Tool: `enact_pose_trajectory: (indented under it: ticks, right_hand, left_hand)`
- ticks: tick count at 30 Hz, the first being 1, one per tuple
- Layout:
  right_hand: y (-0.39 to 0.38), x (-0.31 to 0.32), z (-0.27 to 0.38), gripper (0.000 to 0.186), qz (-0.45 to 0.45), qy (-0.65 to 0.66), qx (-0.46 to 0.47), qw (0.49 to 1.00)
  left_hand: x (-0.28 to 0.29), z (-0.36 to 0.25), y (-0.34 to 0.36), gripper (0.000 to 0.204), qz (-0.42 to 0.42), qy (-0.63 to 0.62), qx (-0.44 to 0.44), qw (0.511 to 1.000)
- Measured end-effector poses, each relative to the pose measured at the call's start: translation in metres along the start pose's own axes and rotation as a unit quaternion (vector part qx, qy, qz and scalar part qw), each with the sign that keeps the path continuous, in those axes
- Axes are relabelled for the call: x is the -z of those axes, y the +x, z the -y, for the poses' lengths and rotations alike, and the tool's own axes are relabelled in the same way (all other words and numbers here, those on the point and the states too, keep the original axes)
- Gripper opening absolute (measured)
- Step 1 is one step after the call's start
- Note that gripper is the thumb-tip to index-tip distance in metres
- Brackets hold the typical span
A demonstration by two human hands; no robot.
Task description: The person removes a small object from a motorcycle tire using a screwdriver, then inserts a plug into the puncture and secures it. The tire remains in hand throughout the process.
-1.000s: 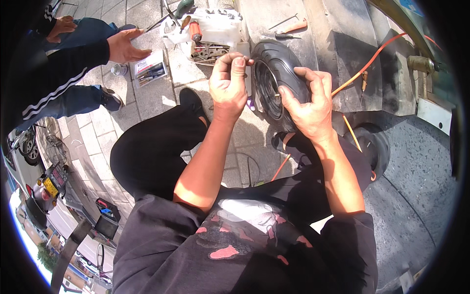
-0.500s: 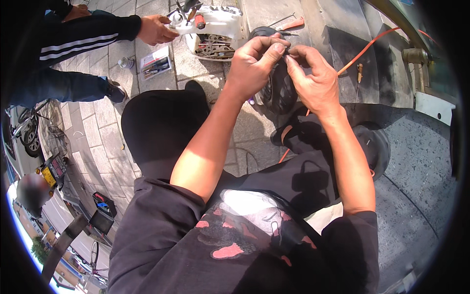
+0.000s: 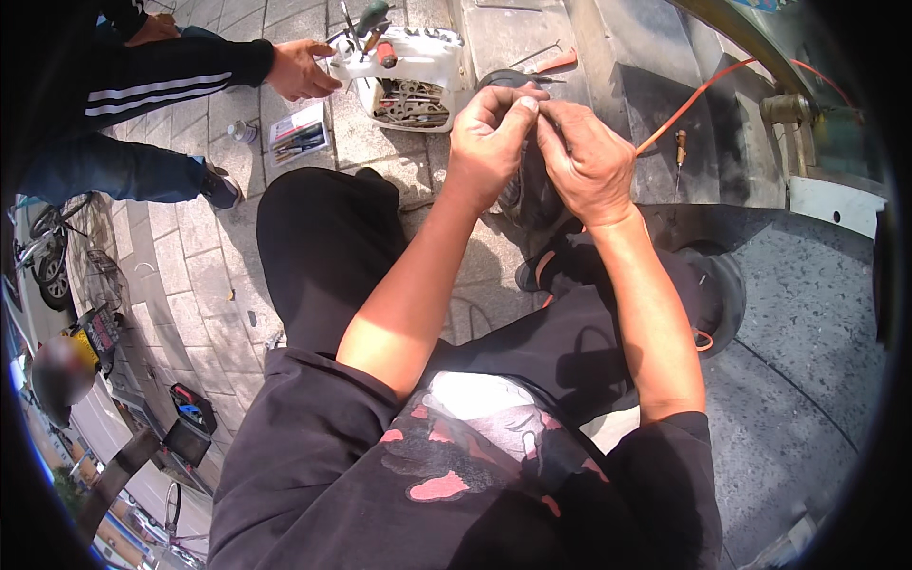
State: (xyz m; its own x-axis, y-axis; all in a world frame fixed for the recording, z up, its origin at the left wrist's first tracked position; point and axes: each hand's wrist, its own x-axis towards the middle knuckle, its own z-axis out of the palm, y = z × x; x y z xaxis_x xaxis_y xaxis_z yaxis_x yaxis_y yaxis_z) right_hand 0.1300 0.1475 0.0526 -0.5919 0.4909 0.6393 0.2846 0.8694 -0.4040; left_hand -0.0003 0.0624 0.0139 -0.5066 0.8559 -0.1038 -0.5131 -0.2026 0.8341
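My left hand and my right hand meet in front of me, fingertips pinched close together. Whatever small dark thing they hold between the tips is too hidden to name. Just beneath and behind them sits a black rounded object, possibly a tyre, largely covered by the hands. Beyond the fingers lies a tool with an orange-red handle on the stone ledge. To the left of my left hand stands a white toolbox packed with metal tools, a red-handled one among them.
A co-worker's hand reaches toward the toolbox from the left. A clear tray of slim tools and a small jar stand on the paving. Right of my hands are an orange hose and a screwdriver.
My right hand has shifted slightly left and turned so its fingers close in against the left hand's. The view has moved a little; the co-worker's hand stays near the toolbox.
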Motion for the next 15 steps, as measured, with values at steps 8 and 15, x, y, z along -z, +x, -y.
enact_pose_trajectory:
  ticks: [8, 15]
  right_hand:
    - [0.000, 0.006, 0.008, 0.016, 0.059, -0.038, 0.026, 0.997]
    - [0.011, 0.012, 0.008, 0.020, 0.103, 0.054, -0.191, 0.975]
  left_hand:
    - [0.012, 0.017, -0.001, 0.019, 0.002, 0.009, -0.034, 0.999]
    - [0.019, -0.003, 0.014, 0.033, 0.075, 0.176, -0.007, 0.981]
